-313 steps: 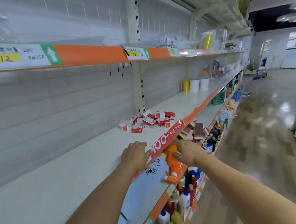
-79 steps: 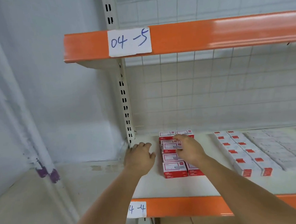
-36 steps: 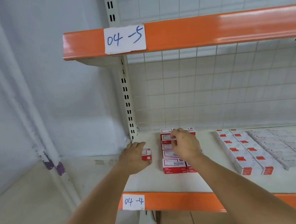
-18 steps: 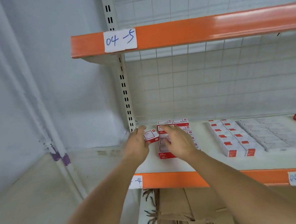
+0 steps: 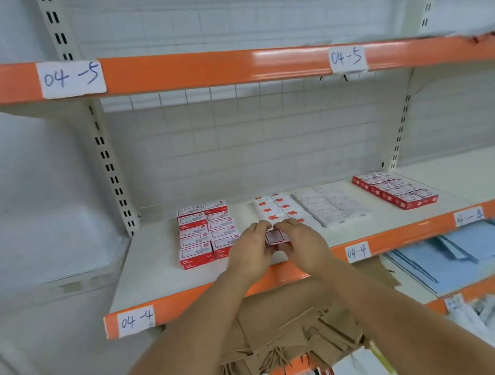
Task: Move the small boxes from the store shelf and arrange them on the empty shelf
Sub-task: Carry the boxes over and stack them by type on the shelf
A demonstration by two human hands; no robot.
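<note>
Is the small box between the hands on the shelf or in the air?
Cannot tell: both hands hold the small box and hide its underside.

Facing a cream metal shelving bay with slotted uprights (image 5: 110,169) and a wire-grid back panel (image 5: 251,135). Shelf edges are orange strips (image 5: 204,69) with handwritten paper labels: "04-5" (image 5: 71,77) up top, "04-4" (image 5: 136,321) at my level. Plain white wall (image 5: 37,185) to my left. Lower shelf below me has flattened brown paper bags (image 5: 293,335); to the right, blue sheets (image 5: 458,249) lie on the next bay's shelf. Lighting is even and diffuse, with a glare streak on the top orange strip.
</note>
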